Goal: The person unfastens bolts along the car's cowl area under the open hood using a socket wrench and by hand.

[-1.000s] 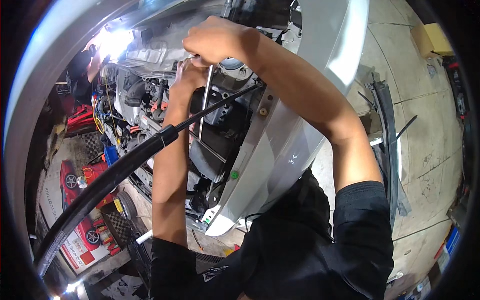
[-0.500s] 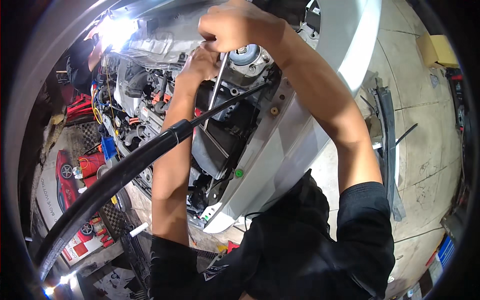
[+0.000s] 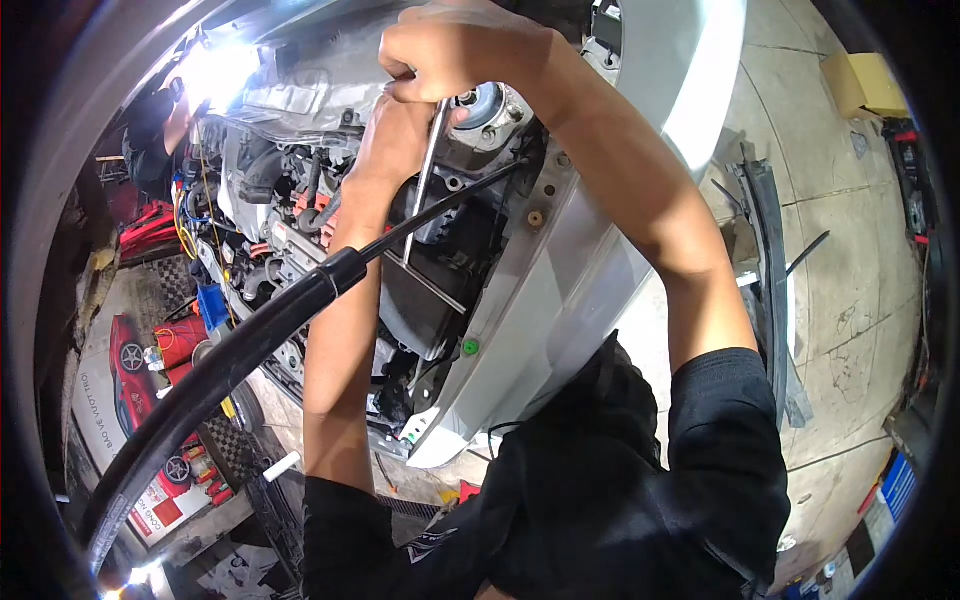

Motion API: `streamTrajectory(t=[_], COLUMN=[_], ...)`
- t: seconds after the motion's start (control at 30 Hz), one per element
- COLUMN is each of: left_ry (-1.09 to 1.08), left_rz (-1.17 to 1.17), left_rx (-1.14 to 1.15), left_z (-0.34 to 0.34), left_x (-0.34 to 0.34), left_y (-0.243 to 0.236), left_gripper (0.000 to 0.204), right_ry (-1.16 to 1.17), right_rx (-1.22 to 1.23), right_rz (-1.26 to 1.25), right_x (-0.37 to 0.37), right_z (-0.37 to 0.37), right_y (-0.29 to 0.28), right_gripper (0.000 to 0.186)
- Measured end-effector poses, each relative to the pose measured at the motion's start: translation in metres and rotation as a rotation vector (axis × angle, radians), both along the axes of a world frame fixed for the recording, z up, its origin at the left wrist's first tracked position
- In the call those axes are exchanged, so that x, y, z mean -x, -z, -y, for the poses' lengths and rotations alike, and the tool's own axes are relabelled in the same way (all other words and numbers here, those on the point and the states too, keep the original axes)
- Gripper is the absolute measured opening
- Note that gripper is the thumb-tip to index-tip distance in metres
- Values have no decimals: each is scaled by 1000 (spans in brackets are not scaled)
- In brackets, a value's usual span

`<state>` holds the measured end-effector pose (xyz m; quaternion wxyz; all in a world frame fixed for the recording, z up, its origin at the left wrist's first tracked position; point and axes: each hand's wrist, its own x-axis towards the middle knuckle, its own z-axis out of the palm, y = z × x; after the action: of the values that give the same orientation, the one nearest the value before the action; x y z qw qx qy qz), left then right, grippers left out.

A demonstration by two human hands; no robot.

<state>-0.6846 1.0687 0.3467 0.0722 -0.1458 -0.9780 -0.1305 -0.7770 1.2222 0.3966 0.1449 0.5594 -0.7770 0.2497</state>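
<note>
Both hands are together near the strut mount [image 3: 482,106] of an open engine bay. My right hand [image 3: 445,55] is a fist at the upper end of a long shiny metal rod [image 3: 424,185]. Just below it, my left hand [image 3: 398,130] closes around the same rod, with a fingertip showing on its right side. The rod slants down past a black gas strut to a thin crosswise metal bar [image 3: 432,285] over a dark box-shaped part [image 3: 410,312]. I cannot tell whether rod and bar are joined. The rod's top is hidden in my hands.
A black gas strut [image 3: 250,355] cuts diagonally across the view. The pale fender [image 3: 575,270] lies under my right arm. At the far left, another person [image 3: 150,140] stands beside a bright light [image 3: 215,75]. Right of the car are dark trim strips [image 3: 765,250] and a cardboard box [image 3: 868,85].
The view has shifted slightly, and both hands appear a little farther left. The rod stands somewhat steeper. A left fingertip now shows beside the rod.
</note>
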Motion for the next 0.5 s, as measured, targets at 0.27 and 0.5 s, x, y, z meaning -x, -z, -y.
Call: streamTrajectory(t=[0.27,0.5], left_ry=[59,180], left_rz=[340,232], left_rx=[-177,-108], left_z=[-20,-21], left_x=[1,0], left_y=[0,7], left_gripper=[43,40], right_ry=[-11,24], right_rx=[40,-200], right_rz=[18,108], right_x=[-10,-6], right_z=[-9,-10], right_y=[-8,-8], right_gripper=[27,26])
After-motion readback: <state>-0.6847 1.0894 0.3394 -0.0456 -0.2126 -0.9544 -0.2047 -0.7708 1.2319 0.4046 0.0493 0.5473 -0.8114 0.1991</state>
